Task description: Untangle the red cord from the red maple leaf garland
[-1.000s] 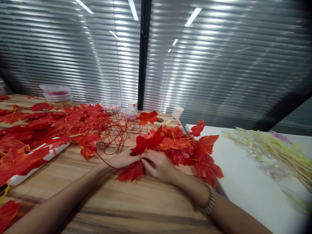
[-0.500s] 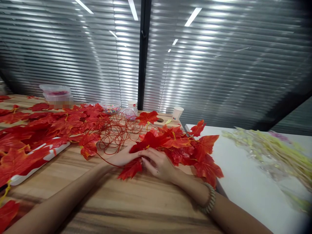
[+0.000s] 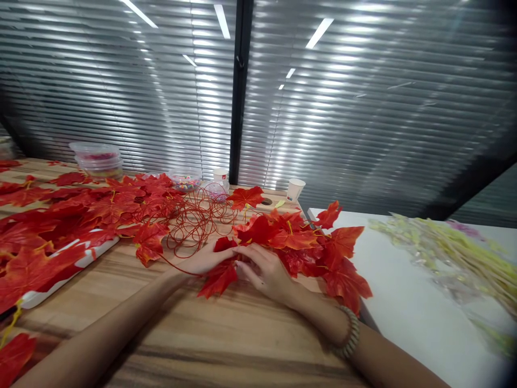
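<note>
Stacked clear tubs [image 3: 97, 160] stand far left on wooden table [image 3: 242, 339] | first paper cup [image 3: 220, 174] is near dark post [image 3: 239, 102], second paper cup [image 3: 296, 189] more to right | yellow bundle [image 3: 456, 250] lies on white table [image 3: 407, 318] | grey blinds [image 3: 343, 113] behind

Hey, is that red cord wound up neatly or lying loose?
Loose: the red cord spreads in tangled loops, one strand reaching the left hand.

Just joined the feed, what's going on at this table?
A person's left hand and right hand are together at a red leaf over the wooden table; what the fingers pinch is hidden. A red cord runs from a loose tangle beyond to the left hand. More red leaves lie heaped to the right and spread across the left side.
</note>
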`<state>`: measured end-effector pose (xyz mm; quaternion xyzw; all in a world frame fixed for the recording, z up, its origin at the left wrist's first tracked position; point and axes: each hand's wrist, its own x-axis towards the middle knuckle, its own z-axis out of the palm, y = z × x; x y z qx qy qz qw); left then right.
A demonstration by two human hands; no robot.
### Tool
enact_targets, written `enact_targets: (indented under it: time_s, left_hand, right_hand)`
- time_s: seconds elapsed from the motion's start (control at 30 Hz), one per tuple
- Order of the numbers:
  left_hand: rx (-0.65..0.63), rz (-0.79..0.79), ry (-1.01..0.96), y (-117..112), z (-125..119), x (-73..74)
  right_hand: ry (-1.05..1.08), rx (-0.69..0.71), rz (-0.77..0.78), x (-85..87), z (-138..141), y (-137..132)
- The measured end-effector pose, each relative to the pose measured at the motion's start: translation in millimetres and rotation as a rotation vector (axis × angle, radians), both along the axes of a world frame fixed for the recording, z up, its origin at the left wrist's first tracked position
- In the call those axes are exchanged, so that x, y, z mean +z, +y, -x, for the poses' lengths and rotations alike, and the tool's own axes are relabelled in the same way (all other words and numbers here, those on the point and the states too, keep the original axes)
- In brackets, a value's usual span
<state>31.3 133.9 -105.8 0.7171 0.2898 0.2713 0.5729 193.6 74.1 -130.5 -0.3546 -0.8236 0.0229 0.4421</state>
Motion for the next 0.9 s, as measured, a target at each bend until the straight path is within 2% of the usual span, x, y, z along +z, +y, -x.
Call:
enact_targets:
  time_s: [0.2, 0.5, 0.67, 0.9]
  left_hand:
    - [-0.009, 0.059, 0.068, -5, 3, 11.7]
    - [-0.041, 0.015, 0.133, -6, 7, 15.7]
    - [-0.052, 0.015, 0.128, -7, 9, 21.4]
    - [0.006, 0.037, 0.163, -8, 9, 17.7]
  right_hand:
    - [0.065, -0.025, -0.108, -3.9, -1, 3]
    - [0.134, -0.131, -0.228, -0.7, 1, 0]
    - [0.168, -0.16, -0.225, 3.1, 1, -1]
    - [0.201, -0.147, -0.171, 3.0, -1, -1]
